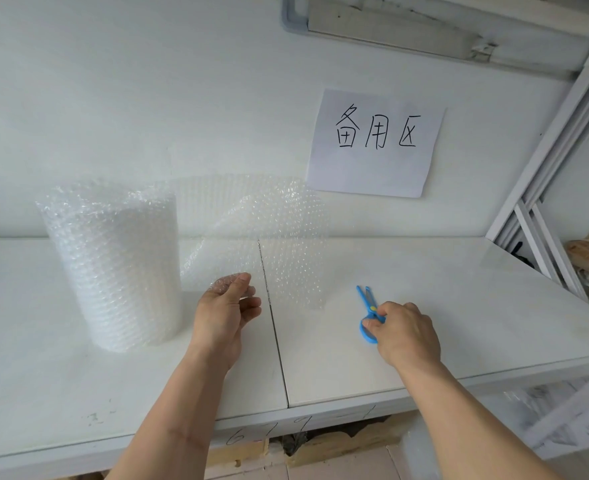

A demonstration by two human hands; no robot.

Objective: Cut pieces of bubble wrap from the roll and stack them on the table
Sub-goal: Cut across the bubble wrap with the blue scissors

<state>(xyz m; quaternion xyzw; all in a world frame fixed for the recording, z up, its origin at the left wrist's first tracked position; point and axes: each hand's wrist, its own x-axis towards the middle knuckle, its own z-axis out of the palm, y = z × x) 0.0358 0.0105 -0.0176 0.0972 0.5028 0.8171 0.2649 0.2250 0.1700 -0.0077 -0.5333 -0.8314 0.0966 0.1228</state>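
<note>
1. Bubble wrap stood as an upright roll (113,268) on the white counter (459,306), left of centre.
2. Its loose sheet (268,230) trailed rightward from the roll, rising against the wall.
3. At the sheet's lower edge, the left hand (225,306) had its grip pinched on the wrap.
4. To the right, well apart from the sheet, the right hand (403,334) had its grip closed on blue scissors (369,306) lying on the counter, blades slightly parted.
5. On the wall behind hung a handwritten paper sign (372,143).
</note>
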